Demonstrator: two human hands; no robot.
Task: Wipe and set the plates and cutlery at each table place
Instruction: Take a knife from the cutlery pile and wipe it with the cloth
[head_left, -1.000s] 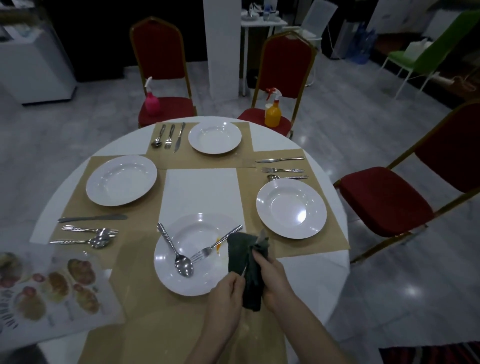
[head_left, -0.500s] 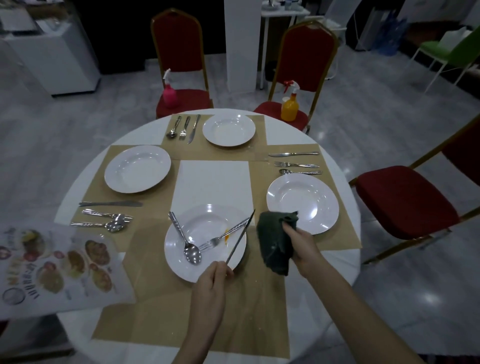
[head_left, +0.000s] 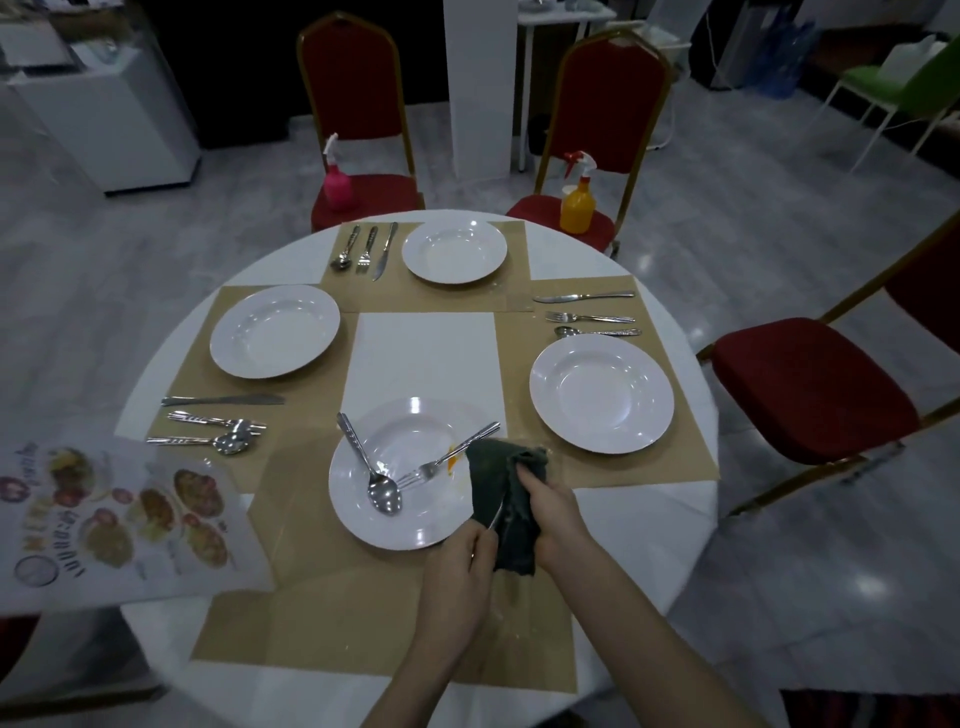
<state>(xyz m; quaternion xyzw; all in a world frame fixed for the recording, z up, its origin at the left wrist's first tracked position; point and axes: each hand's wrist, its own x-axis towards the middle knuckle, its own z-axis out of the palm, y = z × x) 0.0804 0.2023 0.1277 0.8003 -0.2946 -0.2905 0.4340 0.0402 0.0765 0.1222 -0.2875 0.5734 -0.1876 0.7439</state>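
Observation:
The nearest white plate (head_left: 415, 525) lies on a tan placemat and carries a spoon (head_left: 371, 467), a fork (head_left: 447, 457) and an orange smear. My left hand (head_left: 457, 566) pinches the handle of a knife (head_left: 496, 515) at the plate's right rim. The knife's blade is wrapped inside a dark green cloth (head_left: 506, 499), which my right hand (head_left: 550, 512) grips around it. Three other white plates (head_left: 274, 330) (head_left: 454, 250) (head_left: 601, 392) sit at the other places, each with a knife, fork and spoon beside it.
A laminated menu (head_left: 114, 514) lies at the table's left edge. Red chairs (head_left: 810, 384) stand round the round white table (head_left: 649, 519); a pink spray bottle (head_left: 337, 176) and an orange spray bottle (head_left: 576, 200) stand on the two far seats.
Half a second ago my hands were apart, the knife bare over the plate and the cloth off to the right. Now the cloth is back round the blade.

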